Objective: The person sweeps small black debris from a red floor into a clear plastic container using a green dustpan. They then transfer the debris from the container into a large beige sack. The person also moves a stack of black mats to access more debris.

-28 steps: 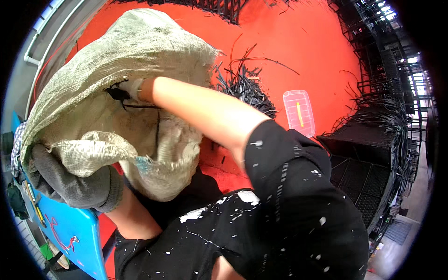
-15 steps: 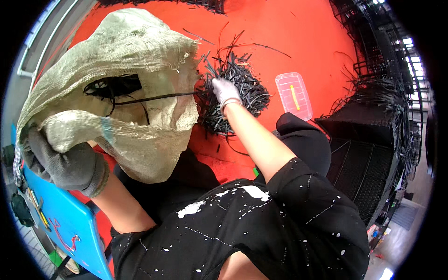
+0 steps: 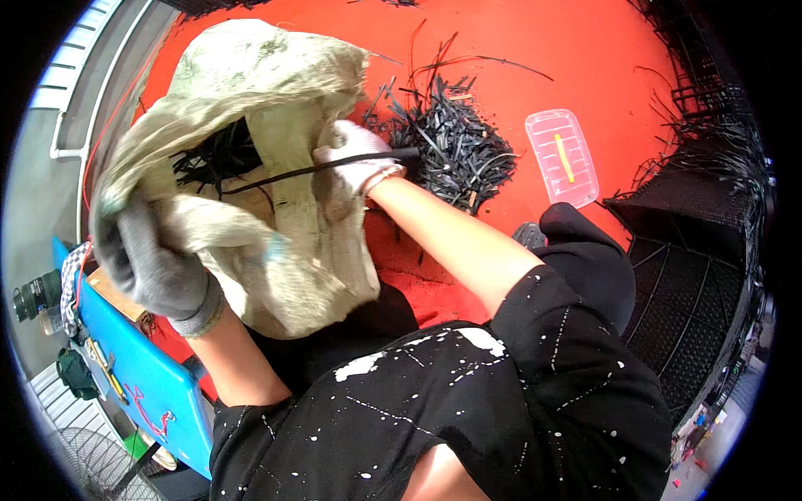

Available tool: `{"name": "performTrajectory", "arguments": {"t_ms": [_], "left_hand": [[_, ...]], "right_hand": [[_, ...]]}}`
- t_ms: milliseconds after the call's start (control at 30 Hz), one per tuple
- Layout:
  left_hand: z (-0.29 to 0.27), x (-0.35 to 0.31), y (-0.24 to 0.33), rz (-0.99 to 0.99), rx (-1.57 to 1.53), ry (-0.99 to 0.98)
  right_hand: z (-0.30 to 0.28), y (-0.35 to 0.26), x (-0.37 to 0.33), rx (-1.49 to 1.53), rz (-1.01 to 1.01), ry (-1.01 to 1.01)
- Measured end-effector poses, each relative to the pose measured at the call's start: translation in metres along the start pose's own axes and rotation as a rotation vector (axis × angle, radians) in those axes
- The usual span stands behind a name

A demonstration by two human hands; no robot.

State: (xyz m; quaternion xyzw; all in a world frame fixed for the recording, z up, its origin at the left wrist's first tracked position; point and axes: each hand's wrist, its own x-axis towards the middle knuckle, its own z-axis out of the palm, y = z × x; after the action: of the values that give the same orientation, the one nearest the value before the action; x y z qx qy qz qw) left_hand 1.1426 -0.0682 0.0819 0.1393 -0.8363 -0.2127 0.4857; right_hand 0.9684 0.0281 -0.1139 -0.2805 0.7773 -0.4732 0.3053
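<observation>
A pale woven sack [image 3: 276,71] gapes in front of me, with black strips [image 3: 219,154] inside it. Its near left rim is gripped by my left hand [image 3: 154,259], in a grey glove. My right hand [image 3: 355,159], in a whitish glove, is bent at the sack's right rim; its fingertips are partly hidden. One long black strip [image 3: 309,169] runs out of the sack and across the back of that hand. Just beyond, a heap of short black strips [image 3: 468,150] lies on the red floor [image 3: 576,50].
Right of the heap lies a clear plastic lid [image 3: 547,159] with a yellow strip on it. A black woven basket-like piece [image 3: 685,309] stands at the right. At lower left is a blue table [image 3: 138,367] with tools, and a fan [image 3: 92,463] beside it.
My right hand has left the heap and come left to the sack's rim, under the long strip. My left hand still grips the sack, its opening now turned differently. The view has shifted left.
</observation>
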Motion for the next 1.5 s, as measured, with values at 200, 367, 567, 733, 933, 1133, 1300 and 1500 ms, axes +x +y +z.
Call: {"name": "performTrajectory", "arguments": {"t_ms": [200,367,567,733,933,1133,1300,1500], "left_hand": [[0.048,-0.016,0.026,-0.478,-0.259,-0.582],[0.052,-0.021,0.021,-0.539,-0.35,-0.49],[0.045,-0.022,0.015,-0.684,-0.249,-0.323],[0.042,-0.02,0.002,-0.38,0.135,-0.375],[0.066,-0.018,-0.005,-0.251,0.272,-0.456],[0.052,-0.013,-0.01,-0.275,0.492,-0.516],[0.038,-0.018,-0.015,-0.223,0.589,-0.478],[0.03,-0.016,-0.027,0.276,0.812,-0.69]], "right_hand": [[0.002,-0.045,-0.037,-0.157,-0.143,-0.232],[-0.03,-0.014,-0.035,0.093,-0.286,-0.017],[-0.127,0.215,0.001,-0.596,0.137,0.223],[-0.169,0.287,0.013,-0.641,0.583,0.27],[-0.182,0.35,0.025,-0.446,0.843,0.424],[-0.119,0.311,0.013,-0.634,0.417,0.134],[-0.066,0.292,-0.053,-0.838,0.09,-0.151],[-0.042,0.339,-0.063,-1.232,-0.116,-0.224]]}}
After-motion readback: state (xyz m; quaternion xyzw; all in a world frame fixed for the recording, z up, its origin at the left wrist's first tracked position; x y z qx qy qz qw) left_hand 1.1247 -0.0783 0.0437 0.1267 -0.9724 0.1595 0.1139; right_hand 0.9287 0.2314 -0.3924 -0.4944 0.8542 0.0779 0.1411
